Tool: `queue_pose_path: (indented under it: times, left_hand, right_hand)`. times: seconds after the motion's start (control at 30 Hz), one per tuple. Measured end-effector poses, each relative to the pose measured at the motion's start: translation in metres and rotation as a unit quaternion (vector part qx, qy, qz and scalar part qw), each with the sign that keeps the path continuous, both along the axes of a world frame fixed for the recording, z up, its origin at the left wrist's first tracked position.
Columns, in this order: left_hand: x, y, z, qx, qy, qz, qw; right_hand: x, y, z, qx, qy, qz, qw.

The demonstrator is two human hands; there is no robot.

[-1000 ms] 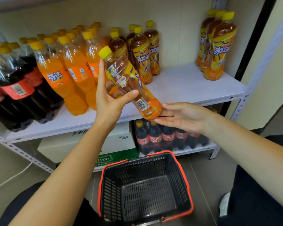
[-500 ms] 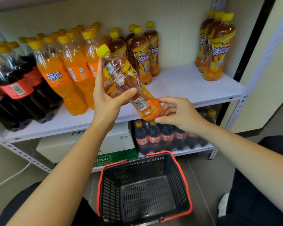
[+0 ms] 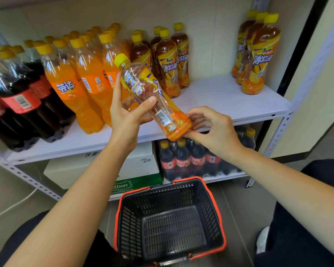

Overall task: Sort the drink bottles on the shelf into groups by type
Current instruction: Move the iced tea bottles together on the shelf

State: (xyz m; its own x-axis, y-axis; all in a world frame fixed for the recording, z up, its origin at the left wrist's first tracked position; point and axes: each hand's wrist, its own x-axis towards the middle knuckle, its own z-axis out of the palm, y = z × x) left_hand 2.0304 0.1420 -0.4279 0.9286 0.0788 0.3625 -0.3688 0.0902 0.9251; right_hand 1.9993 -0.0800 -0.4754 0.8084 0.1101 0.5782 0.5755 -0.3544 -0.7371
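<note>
My left hand (image 3: 126,117) covers the middle of the iced tea bottle (image 3: 152,97), and my right hand (image 3: 213,127) hides its base. The cola bottles (image 3: 14,97) run off the left edge. The orange soda bottles (image 3: 81,78) at the back show only caps. The white carton (image 3: 141,162) has its print partly behind my forearm. The basket (image 3: 170,222) is cut at the bottom.
</note>
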Motion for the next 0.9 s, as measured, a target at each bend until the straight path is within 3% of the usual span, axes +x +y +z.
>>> queue_pose_path:
  times: [0.43,0.6,0.7,0.8,0.9]
  left_hand:
    - [-0.010,-0.003,-0.002,0.168,-0.138,-0.015,0.976]
    - [-0.016,-0.016,-0.009,0.180,-0.135,-0.079,0.971]
    - [-0.018,-0.019,-0.005,0.168,-0.088,-0.126,0.974]
    - [-0.016,-0.014,0.007,0.155,-0.092,-0.120,0.976]
    - [-0.016,-0.008,0.012,0.217,-0.155,-0.097,0.959]
  right_hand:
    - [0.006,-0.001,0.002,0.047,0.115,0.101,0.987]
    - [0.009,0.001,0.003,0.050,0.124,0.108,0.985]
    - [0.009,-0.004,-0.002,0.069,0.137,0.112,0.982]
    - [0.007,-0.008,-0.011,0.041,0.164,0.114,0.979]
    - [0.007,-0.009,-0.016,-0.011,0.167,0.103,0.980]
